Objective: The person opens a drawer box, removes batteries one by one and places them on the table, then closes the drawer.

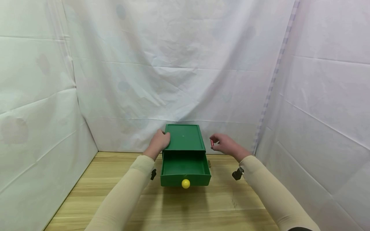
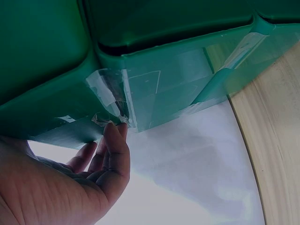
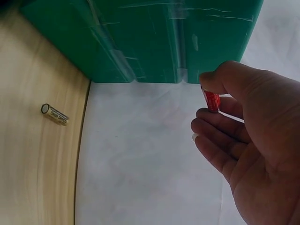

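Note:
A green drawer box (image 1: 184,137) stands by the back curtain, its drawer (image 1: 185,163) pulled out toward me. A yellow ball knob (image 1: 186,183) sits on the drawer's front. My left hand (image 1: 160,140) grips the box at its left edge; in the left wrist view its bent fingers (image 2: 117,154) touch the taped side. To the right of the box, my right hand (image 1: 226,144) pinches a small red battery (image 3: 212,100) between thumb and fingers, up off the table. A gold and dark battery (image 3: 55,114) lies on the table beside the drawer's right side.
The wooden table (image 1: 121,186) runs under the box. White curtains (image 1: 173,64) hang close behind and on both sides. Clear tape (image 2: 105,89) covers parts of the box's sides. A small black device (image 1: 238,173) is worn at the right wrist.

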### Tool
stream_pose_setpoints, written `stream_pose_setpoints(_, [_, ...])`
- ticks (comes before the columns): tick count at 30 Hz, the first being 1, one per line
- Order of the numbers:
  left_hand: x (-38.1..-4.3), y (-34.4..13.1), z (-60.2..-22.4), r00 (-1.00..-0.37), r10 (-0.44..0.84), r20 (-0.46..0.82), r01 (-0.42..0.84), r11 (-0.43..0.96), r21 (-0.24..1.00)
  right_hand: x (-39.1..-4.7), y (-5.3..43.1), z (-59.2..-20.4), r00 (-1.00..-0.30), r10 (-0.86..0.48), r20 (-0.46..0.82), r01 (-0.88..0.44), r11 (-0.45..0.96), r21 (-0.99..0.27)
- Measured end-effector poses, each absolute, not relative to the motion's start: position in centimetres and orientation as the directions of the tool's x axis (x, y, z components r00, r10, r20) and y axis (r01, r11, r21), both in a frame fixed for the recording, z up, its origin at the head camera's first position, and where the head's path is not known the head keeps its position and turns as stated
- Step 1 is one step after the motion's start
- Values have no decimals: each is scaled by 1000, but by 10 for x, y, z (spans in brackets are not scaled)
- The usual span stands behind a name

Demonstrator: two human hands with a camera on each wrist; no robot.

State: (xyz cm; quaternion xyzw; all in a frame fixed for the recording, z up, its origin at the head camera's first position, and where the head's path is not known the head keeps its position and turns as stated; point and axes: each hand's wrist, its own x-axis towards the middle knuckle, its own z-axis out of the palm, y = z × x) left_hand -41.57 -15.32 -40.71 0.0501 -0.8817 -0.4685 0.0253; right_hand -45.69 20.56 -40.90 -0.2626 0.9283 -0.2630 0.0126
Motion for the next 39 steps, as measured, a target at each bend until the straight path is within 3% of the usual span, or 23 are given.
stream_pose_setpoints(39, [-417,-153,-410,-992,-129,-2,-75,561,824,-467,213,-445,-884,-459,87,-433,734,-523])
